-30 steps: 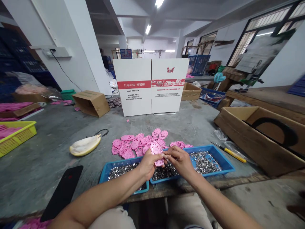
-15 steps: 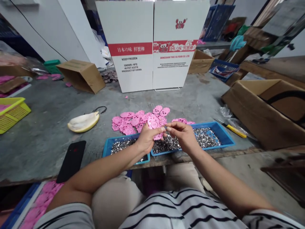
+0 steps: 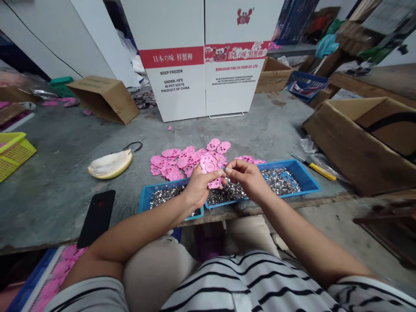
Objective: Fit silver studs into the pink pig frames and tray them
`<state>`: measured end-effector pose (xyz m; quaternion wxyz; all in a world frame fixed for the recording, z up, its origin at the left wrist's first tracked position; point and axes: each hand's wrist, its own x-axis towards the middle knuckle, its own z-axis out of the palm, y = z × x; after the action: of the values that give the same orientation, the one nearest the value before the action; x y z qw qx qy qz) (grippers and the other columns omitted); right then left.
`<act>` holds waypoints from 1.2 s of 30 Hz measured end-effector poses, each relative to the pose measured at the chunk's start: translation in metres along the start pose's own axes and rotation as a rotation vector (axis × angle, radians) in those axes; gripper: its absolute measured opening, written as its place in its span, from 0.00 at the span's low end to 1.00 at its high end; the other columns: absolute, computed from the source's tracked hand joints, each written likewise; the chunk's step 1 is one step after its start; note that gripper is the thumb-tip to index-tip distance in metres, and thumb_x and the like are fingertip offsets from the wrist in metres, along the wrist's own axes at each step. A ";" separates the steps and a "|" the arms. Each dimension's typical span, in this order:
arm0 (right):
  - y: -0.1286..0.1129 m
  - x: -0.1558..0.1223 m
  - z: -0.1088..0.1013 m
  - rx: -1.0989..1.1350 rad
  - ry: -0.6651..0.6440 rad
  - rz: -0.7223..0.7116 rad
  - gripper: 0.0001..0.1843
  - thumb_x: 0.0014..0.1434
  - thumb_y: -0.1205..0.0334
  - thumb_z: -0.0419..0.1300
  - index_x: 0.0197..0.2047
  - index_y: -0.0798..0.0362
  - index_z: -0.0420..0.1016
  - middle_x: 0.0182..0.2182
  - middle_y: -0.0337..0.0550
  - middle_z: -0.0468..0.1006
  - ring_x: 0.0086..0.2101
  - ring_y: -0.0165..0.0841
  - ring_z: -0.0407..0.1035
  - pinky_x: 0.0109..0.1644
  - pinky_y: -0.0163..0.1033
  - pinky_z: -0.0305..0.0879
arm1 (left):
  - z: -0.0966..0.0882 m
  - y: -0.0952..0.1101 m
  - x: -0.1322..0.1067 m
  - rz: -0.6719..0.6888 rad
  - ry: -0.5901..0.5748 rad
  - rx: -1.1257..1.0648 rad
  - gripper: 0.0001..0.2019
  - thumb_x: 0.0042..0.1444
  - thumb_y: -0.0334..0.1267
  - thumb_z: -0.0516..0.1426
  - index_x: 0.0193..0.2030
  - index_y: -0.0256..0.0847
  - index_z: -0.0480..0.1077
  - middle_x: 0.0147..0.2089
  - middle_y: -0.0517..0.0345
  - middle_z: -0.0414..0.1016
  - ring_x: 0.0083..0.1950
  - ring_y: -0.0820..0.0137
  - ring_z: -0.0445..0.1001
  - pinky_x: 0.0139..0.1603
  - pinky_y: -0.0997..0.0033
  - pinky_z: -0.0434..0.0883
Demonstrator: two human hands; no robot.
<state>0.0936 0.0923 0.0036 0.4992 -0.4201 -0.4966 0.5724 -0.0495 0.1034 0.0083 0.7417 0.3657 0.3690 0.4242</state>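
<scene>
Blk phone (image 3: 97,216), wht/red carton (image 3: 183,102), brn box (image 3: 344,151) at R

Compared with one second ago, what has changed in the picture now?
The view has tipped downward, so the white carton sits higher and more striped shirt shows. Nothing was visibly taken or released: the left hand still holds the pink piece, the right hand stays beside it. The pink pile, blue trays and black phone stayed put.

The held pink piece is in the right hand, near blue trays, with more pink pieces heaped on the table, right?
No: the head view shows the held pink piece in the left hand, near blue trays, with more pink pieces heaped on the table.
</scene>
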 end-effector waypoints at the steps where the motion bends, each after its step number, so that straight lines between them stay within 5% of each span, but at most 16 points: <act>1: 0.001 0.000 -0.001 0.027 0.002 0.020 0.25 0.44 0.45 0.72 0.27 0.57 0.68 0.20 0.38 0.71 0.20 0.24 0.58 0.26 0.32 0.51 | 0.000 0.001 -0.001 -0.006 0.005 -0.003 0.21 0.36 0.40 0.65 0.35 0.32 0.64 0.29 0.59 0.70 0.25 0.77 0.70 0.22 0.79 0.65; 12: -0.001 0.000 -0.005 0.181 -0.025 0.098 0.25 0.42 0.48 0.73 0.27 0.56 0.66 0.20 0.34 0.65 0.21 0.23 0.56 0.26 0.32 0.48 | 0.001 0.002 -0.003 0.009 0.039 0.002 0.25 0.34 0.41 0.67 0.38 0.32 0.64 0.32 0.57 0.72 0.26 0.76 0.71 0.23 0.78 0.66; 18: 0.010 0.001 0.001 -0.130 0.116 -0.196 0.20 0.50 0.47 0.69 0.28 0.54 0.69 0.27 0.39 0.70 0.26 0.28 0.64 0.30 0.36 0.59 | 0.005 -0.004 -0.001 0.100 0.114 -0.025 0.31 0.29 0.41 0.70 0.41 0.33 0.65 0.35 0.59 0.72 0.31 0.79 0.70 0.32 0.77 0.70; 23: 0.014 0.000 0.003 -0.562 0.189 -0.535 0.10 0.61 0.59 0.60 0.29 0.54 0.72 0.28 0.41 0.72 0.30 0.30 0.65 0.34 0.36 0.61 | 0.002 -0.009 0.003 0.166 0.186 -0.037 0.31 0.28 0.38 0.70 0.42 0.32 0.66 0.40 0.57 0.74 0.39 0.80 0.70 0.43 0.79 0.71; 32: 0.010 -0.002 -0.002 -0.910 0.151 -0.904 0.05 0.63 0.71 0.58 0.34 0.54 0.70 0.31 0.43 0.73 0.32 0.30 0.69 0.33 0.33 0.64 | -0.002 -0.011 0.005 0.154 0.152 -0.012 0.27 0.32 0.36 0.66 0.42 0.32 0.65 0.36 0.58 0.73 0.33 0.78 0.71 0.34 0.78 0.70; 36: 0.009 -0.003 -0.002 -1.016 0.155 -0.960 0.03 0.63 0.71 0.58 0.37 0.55 0.71 0.33 0.46 0.73 0.33 0.31 0.69 0.35 0.35 0.67 | -0.003 -0.010 0.004 0.161 0.167 0.003 0.24 0.33 0.36 0.64 0.41 0.33 0.65 0.35 0.58 0.72 0.33 0.79 0.70 0.34 0.79 0.69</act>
<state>0.0944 0.0891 -0.0058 0.4726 -0.3754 -0.7960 -0.0458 -0.0469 0.1038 -0.0022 0.6714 0.3586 0.3995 0.5109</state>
